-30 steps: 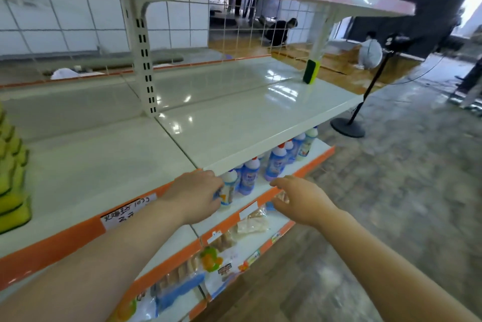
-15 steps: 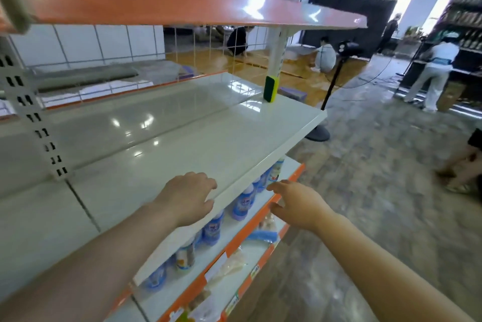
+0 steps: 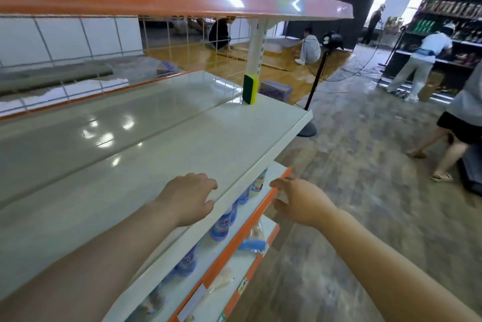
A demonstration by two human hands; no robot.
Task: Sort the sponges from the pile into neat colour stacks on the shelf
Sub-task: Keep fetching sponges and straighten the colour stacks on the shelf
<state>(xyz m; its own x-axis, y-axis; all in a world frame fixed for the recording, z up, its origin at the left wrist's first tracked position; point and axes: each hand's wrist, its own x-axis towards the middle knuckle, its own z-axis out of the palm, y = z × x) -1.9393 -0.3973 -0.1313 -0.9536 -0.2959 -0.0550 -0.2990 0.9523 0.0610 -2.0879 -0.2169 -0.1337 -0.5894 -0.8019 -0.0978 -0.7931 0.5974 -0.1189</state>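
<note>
The view is swinging right along the shelf, the yellow sponge stack at far left leaving sight. The lone green-and-yellow sponge is appearing nearer, and both empty hands are sliding right along the shelf's front edge.

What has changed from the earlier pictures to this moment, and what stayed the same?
The view swung right along the white metal shelf: the yellow sponge stack at the left edge left the picture, and the upright green-and-yellow sponge by the post looks nearer. Nothing was gripped or released. The left hand and right hand stay empty, fingers loosely curled.
</note>
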